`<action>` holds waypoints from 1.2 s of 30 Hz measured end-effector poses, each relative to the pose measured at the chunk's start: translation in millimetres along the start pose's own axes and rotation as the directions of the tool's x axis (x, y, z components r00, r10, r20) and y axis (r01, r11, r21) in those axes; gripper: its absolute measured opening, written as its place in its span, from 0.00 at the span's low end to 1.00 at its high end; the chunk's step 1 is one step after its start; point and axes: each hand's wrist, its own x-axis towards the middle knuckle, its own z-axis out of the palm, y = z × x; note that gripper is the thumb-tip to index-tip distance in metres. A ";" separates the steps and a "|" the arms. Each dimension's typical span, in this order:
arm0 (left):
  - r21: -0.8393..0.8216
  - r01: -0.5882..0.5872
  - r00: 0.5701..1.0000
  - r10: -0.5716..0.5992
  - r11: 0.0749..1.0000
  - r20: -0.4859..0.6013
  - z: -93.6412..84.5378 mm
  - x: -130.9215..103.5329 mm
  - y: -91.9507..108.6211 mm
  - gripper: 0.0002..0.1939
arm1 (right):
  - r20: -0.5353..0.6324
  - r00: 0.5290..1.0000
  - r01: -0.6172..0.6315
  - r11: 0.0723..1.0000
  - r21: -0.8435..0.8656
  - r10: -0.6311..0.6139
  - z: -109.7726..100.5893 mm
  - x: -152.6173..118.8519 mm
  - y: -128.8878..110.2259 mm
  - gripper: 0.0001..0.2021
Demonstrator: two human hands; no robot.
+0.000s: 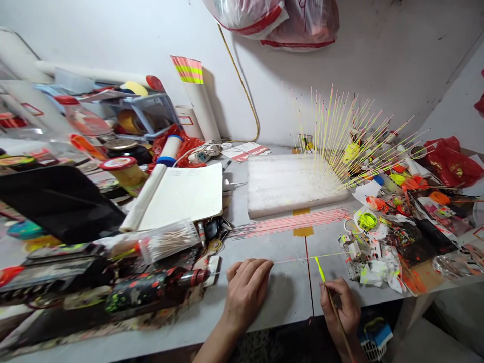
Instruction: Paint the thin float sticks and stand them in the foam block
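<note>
Between its fingertips, my left hand [247, 285] grips one end of a thin stick [295, 259], which extends level to the right. The stick is pinkish near the hand and yellow-green toward its far end. In my right hand [342, 305] is a paintbrush [333, 307], its bristles coated in bright yellow paint and close to the stick's middle; whether they touch is hard to tell. Several pink sticks [287, 223] lie side by side behind my hands. Beyond them, a white foam block [291, 184] holds many upright pink and yellow sticks [333, 136].
A power tool spattered with paint [147, 290] lies left of my left hand. An open notebook [185, 194] and a pack of cotton swabs [172, 241] sit behind it. Paint-smeared scraps [378, 257] and a roll of yellow tape [366, 220] crowd the right side. Plastic bags [302, 22] hang above.
</note>
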 end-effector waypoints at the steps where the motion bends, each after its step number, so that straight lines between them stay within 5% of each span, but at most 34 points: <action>1: 0.000 0.001 1.000 -0.001 1.000 -0.002 -0.1 0.1 0.2 0.08 | -0.003 1.000 -0.001 1.000 0.004 0.001 -0.3 -0.1 0.1 0.03; 15: 0.005 -0.004 1.000 0.004 1.000 -0.010 -0.5 0.6 2.3 0.08 | 0.069 0.996 0.054 0.996 0.073 -0.059 19.0 2.2 -21.9 0.07; 36: -0.004 0.014 1.000 -0.014 1.000 -0.025 -1.3 2.3 5.0 0.08 | 0.063 0.998 0.019 0.997 0.068 -0.023 17.6 -4.8 -11.1 0.04</action>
